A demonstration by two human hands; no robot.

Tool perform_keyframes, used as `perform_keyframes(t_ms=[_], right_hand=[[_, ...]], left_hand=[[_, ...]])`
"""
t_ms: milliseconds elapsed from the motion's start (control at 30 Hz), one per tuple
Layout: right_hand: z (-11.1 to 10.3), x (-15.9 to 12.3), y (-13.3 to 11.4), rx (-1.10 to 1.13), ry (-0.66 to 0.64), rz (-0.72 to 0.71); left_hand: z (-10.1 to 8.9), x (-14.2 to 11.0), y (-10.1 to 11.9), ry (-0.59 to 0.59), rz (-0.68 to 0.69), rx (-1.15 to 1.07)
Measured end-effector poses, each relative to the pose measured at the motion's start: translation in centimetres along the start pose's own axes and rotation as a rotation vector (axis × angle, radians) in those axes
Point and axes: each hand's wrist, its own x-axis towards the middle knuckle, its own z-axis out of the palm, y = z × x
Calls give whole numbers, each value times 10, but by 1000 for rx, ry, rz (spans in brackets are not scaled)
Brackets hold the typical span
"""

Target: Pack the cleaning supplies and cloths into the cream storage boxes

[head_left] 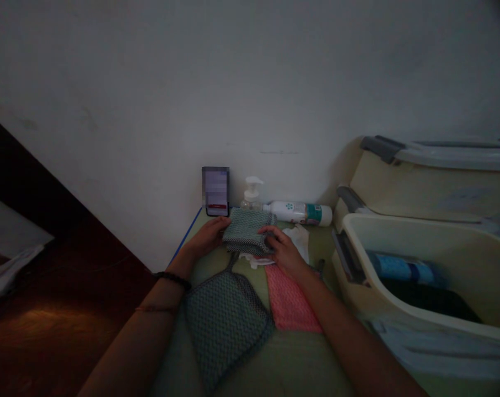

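Observation:
Between my two hands is a folded grey-green knit cloth (250, 227), lifted over the far part of the table. My left hand (210, 234) grips its left edge, fingertips at the corner. My right hand (283, 247) pinches the right side, with the thumb partly hidden. Nearer to me lies a second grey-green knit cloth (229, 320) with a hanging loop, spread flat. A pink knit cloth (291, 303) lies to its right, partly covered by my right forearm. Behind my right hand is a crumpled white cloth or sheet (300, 240).
A phone (217, 190) leans on the wall at the back. Beside it stand a clear pump bottle (252, 193) and a white-and-green bottle (303, 212) on its side. At right, an open cream storage bin (349, 237) holds a blue roll (402, 269) and something dark.

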Motion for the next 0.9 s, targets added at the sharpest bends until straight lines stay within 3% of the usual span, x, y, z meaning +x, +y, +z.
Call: perform_keyframes(t_ms=[567,900], right_hand=[[0,-4,-9,144,-15,1],[6,0,-10,83,28,31]], left_hand=[[3,-5,4,49,-22,51],[6,-7,5,-36,-2,59]])
